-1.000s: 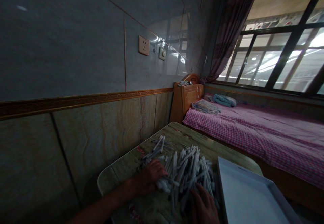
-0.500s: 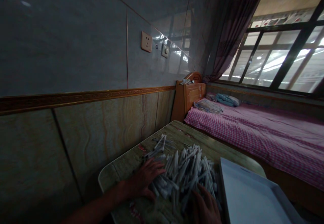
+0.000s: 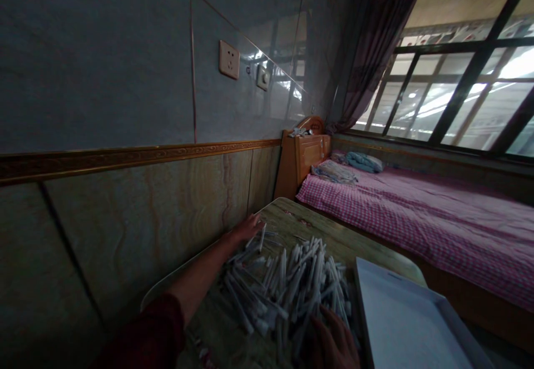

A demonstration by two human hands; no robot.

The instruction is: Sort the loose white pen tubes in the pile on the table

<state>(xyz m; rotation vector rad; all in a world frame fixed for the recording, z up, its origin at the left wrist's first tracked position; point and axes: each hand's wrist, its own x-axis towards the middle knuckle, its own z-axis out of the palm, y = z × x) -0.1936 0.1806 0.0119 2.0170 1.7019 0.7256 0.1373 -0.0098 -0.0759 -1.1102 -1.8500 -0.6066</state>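
A loose heap of thin whitish sticks (image 3: 306,274), like slender tubes, covers the middle of the table (image 3: 334,230). My left hand (image 3: 248,228) is stretched to the heap's far left, its fingers extended over a few stray sticks near the wall-side edge. My right hand (image 3: 334,340) rests against the near right side of the heap, fingers apart and touching the sticks. Its lower part is dark and cut off by the bottom of the view. What each stick is exactly is too blurred to tell.
A white shallow tray (image 3: 413,313) stands just right of the heap, at the table's right side. A tiled wall (image 3: 187,202) runs close along the left. Beyond the table is a bed (image 3: 400,207) with a pink checked cover and a wooden headboard (image 3: 306,157).
My left hand has moved forward and away, from the heap's left side to the stray sticks at its far end. My right hand stays at the near side. The view has turned slightly right.
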